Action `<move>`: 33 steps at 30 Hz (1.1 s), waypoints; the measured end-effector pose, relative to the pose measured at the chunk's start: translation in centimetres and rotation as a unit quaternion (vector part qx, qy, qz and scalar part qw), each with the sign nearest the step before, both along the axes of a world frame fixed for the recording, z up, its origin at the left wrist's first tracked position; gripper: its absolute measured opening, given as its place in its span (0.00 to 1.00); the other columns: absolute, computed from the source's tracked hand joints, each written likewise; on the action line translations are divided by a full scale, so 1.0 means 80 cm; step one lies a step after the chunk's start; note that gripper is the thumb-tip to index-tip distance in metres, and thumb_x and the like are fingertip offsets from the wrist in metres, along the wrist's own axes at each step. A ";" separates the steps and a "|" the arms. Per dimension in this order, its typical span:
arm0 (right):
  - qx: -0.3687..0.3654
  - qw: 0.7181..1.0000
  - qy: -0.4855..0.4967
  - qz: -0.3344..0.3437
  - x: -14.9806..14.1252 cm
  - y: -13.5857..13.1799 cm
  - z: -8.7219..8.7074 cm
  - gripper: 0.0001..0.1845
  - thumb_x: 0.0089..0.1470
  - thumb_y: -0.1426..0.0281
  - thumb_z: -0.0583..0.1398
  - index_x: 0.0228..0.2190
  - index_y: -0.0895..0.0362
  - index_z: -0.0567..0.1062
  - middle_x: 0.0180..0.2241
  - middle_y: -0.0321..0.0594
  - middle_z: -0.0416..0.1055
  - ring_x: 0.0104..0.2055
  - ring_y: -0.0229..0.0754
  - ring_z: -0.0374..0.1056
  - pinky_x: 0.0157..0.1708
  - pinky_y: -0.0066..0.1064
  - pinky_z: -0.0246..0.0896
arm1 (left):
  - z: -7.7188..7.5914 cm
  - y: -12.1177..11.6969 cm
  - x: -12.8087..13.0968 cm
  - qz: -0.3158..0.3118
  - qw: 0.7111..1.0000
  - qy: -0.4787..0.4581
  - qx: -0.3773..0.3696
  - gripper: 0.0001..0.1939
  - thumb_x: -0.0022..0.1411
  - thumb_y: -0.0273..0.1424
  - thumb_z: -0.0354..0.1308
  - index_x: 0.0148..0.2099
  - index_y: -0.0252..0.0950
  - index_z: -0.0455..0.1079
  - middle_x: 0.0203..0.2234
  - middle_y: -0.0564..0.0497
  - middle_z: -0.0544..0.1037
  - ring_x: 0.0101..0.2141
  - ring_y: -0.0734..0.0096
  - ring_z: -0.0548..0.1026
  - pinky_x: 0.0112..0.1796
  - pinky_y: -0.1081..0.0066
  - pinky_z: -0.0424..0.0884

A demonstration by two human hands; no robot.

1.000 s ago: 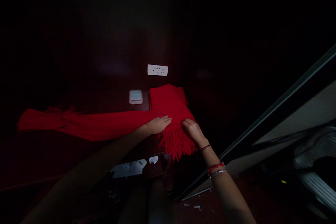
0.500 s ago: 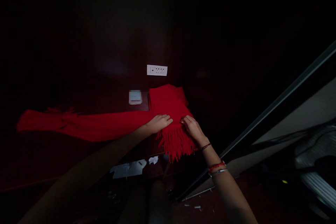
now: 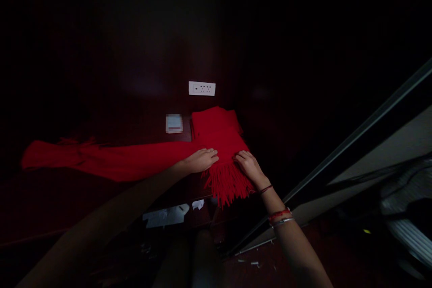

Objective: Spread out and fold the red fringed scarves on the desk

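Note:
A long red scarf (image 3: 135,160) lies across a dark table (image 3: 50,202), its fringed end hanging over the near edge at centre. My left hand (image 3: 201,160) rests on the scarf just above the fringe, fingers curled down and pressed on the cloth. My right hand (image 3: 249,166) presses the same end from the right, fingers bent onto the fabric. Behind my hands a folded red cloth (image 3: 214,123) sits on the table.
A white socket plate (image 3: 201,88) is on the dark wall behind. A small white card (image 3: 174,123) lies left of the folded cloth. White paper scraps (image 3: 165,216) lie below the table edge. A slanted dark-framed panel (image 3: 354,144) rises at the right.
My left hand has drawn back slightly towards me along the scarf. My right hand stays almost where it was on the fringed end.

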State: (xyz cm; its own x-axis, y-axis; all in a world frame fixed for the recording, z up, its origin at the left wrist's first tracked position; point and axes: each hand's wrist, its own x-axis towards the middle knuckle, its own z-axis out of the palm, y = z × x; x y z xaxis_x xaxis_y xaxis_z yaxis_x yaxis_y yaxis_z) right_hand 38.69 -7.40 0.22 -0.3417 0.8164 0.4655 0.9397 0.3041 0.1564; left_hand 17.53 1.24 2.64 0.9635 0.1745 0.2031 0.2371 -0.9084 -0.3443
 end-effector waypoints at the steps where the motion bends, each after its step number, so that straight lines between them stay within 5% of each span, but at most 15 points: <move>1: -0.002 1.000 -0.001 -0.002 0.000 0.000 -0.001 0.09 0.53 0.73 0.50 0.31 0.57 0.70 0.30 0.40 0.66 0.33 0.39 0.58 0.34 0.29 0.51 | -0.003 0.002 0.000 -0.005 1.000 -0.002 -0.008 0.09 0.58 0.26 0.46 0.40 0.33 0.63 0.40 0.45 0.69 0.41 0.66 0.66 0.40 0.70 0.62; 9: -0.030 0.999 0.011 -0.010 -0.002 0.000 0.004 0.08 0.53 0.71 0.50 0.32 0.57 0.69 0.33 0.39 0.66 0.36 0.38 0.59 0.37 0.30 0.51 | -0.023 0.018 -0.006 -0.011 0.999 0.006 -0.031 0.13 0.59 0.28 0.43 0.45 0.33 0.62 0.50 0.45 0.62 0.47 0.64 0.62 0.41 0.68 0.60; 14: -0.031 0.999 0.007 -0.009 -0.003 -0.003 0.003 0.09 0.54 0.71 0.50 0.32 0.58 0.69 0.34 0.41 0.67 0.37 0.39 0.60 0.38 0.31 0.52 | 0.000 0.009 -0.002 -0.003 0.997 -0.024 -0.067 0.15 0.61 0.34 0.39 0.46 0.34 0.61 0.44 0.45 0.68 0.45 0.66 0.64 0.42 0.67 0.58; 17: -0.030 0.999 0.013 0.001 -0.003 -0.005 0.003 0.09 0.54 0.71 0.50 0.32 0.58 0.69 0.35 0.41 0.67 0.38 0.39 0.60 0.38 0.30 0.52 | 0.015 0.014 0.018 -0.011 0.992 -0.041 -0.115 0.18 0.63 0.32 0.36 0.52 0.38 0.57 0.49 0.50 0.63 0.50 0.71 0.58 0.47 0.68 0.54; 22: -0.034 0.999 0.036 -0.001 -0.002 -0.007 -0.001 0.10 0.54 0.72 0.49 0.32 0.58 0.70 0.34 0.42 0.67 0.39 0.38 0.60 0.39 0.30 0.53 | 0.013 0.050 0.048 0.009 0.978 0.080 -0.190 0.21 0.61 0.40 0.39 0.57 0.48 0.49 0.56 0.56 0.51 0.56 0.60 0.46 0.50 0.56 0.47; 27: -0.039 0.998 0.050 -0.010 -0.002 -0.007 -0.002 0.10 0.54 0.71 0.50 0.30 0.58 0.70 0.32 0.41 0.67 0.37 0.38 0.61 0.38 0.29 0.53 | 0.005 0.108 0.036 0.053 0.984 0.058 -0.159 0.22 0.59 0.43 0.41 0.56 0.51 0.49 0.57 0.55 0.50 0.56 0.56 0.43 0.50 0.47 0.37; 30: -0.048 0.998 0.038 -0.014 -0.005 -0.007 0.003 0.10 0.54 0.71 0.50 0.30 0.58 0.70 0.31 0.41 0.67 0.35 0.37 0.61 0.37 0.29 0.53 | 0.010 0.124 0.029 0.071 0.991 0.006 -0.110 0.20 0.58 0.41 0.44 0.53 0.48 0.56 0.55 0.53 0.53 0.55 0.56 0.46 0.50 0.50 0.41; 33: -0.055 0.998 0.022 -0.017 -0.007 -0.006 0.008 0.09 0.54 0.71 0.50 0.29 0.59 0.70 0.31 0.40 0.67 0.34 0.37 0.61 0.36 0.29 0.53 | 0.019 0.120 0.036 0.092 0.989 -0.064 -0.099 0.17 0.61 0.37 0.41 0.50 0.40 0.61 0.50 0.47 0.61 0.49 0.64 0.59 0.47 0.63 0.55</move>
